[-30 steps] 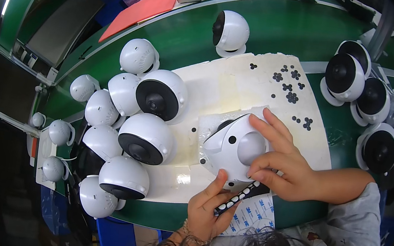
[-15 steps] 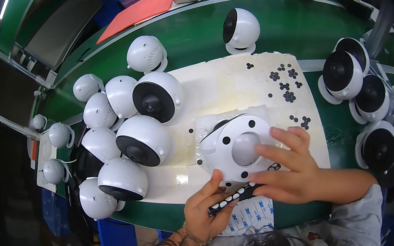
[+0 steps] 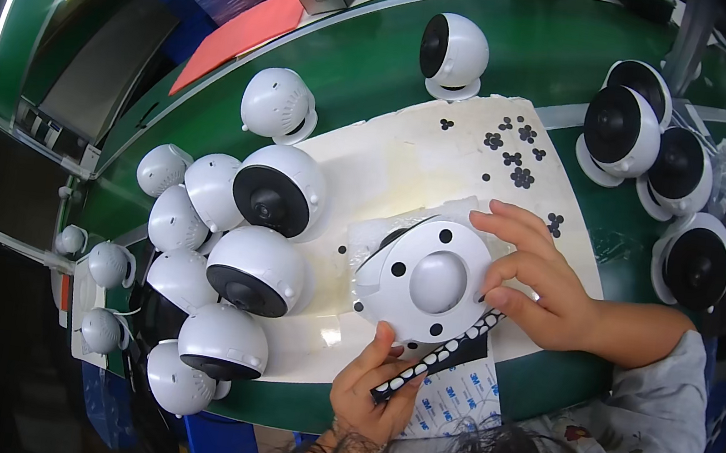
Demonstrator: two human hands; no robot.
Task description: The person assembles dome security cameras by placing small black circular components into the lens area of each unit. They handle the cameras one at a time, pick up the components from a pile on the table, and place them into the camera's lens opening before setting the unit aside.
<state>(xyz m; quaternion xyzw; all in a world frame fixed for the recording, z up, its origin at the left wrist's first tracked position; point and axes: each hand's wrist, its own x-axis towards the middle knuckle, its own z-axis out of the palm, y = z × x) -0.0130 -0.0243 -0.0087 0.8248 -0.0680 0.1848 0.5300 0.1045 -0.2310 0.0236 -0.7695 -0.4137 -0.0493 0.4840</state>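
Observation:
A white dome camera (image 3: 425,276) lies base-up on a white mat (image 3: 388,175), its round base showing several black dots. My right hand (image 3: 540,277) rests fingers on the base's right edge, steadying it. My left hand (image 3: 369,388) holds a black strip of small round pads (image 3: 438,355) just below the base, thumb touching the rim. Loose black pads (image 3: 511,150) lie scattered on the mat's far right corner.
Several white dome cameras cluster at the left (image 3: 266,195), more stand at the right (image 3: 655,164), and one (image 3: 455,51) at the back. A green table (image 3: 543,39) carries everything. A red sheet (image 3: 242,32) lies at the back left. White backing sheets (image 3: 459,400) lie near the front edge.
My right hand slid from over the base's centre to its right edge, uncovering the round base. The left hand with the strip shifted slightly under the rim.

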